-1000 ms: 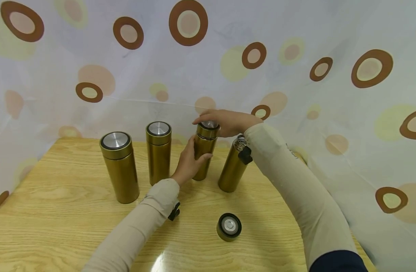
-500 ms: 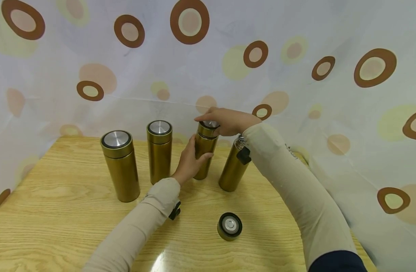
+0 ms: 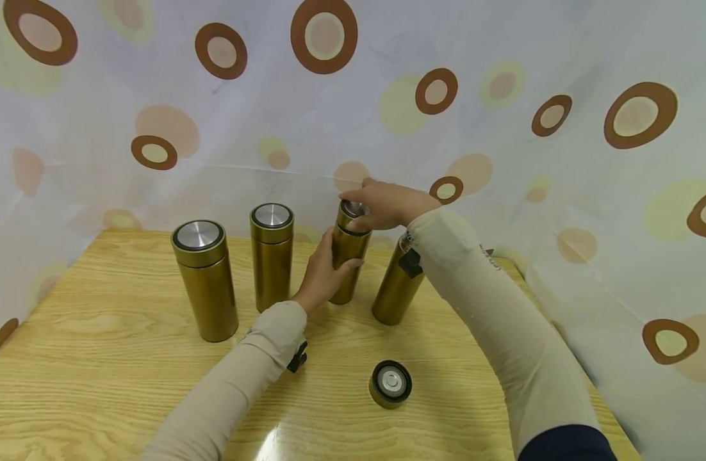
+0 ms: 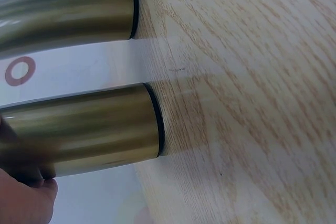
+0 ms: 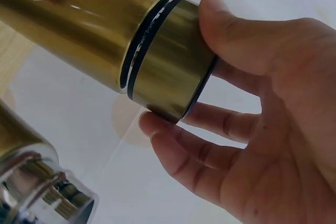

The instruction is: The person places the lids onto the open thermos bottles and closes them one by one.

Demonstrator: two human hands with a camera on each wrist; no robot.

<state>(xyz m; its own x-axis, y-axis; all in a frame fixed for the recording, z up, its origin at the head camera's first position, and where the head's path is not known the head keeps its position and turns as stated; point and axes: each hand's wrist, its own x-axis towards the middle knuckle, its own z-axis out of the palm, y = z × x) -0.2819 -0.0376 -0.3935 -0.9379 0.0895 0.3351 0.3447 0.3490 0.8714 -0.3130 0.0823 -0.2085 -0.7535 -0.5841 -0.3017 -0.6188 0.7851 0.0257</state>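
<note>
In the head view, my left hand [image 3: 321,275] holds a gold thermos bottle [image 3: 348,246] around its body, upright on the table. My right hand [image 3: 390,203] grips the silver-topped lid [image 5: 170,59] of that bottle. The right wrist view shows the thumb on one side of the lid and fingertips on the other, with a thin dark gap between lid and body. Just to the right stands a second gold bottle [image 3: 391,298] with a bare steel neck [image 5: 50,192], partly hidden by my right forearm. A loose lid [image 3: 390,384] lies upside down nearer me.
Two more gold bottles with lids on stand to the left, a wider one [image 3: 205,288] and a slimmer one [image 3: 272,262]. The wooden table [image 3: 99,371] ends at the back against a patterned cloth [image 3: 243,128].
My right hand has turned on the lid: its thumb has come round to the near side and the fingers have shifted slightly right. The left hand keeps its hold on the bottle.
</note>
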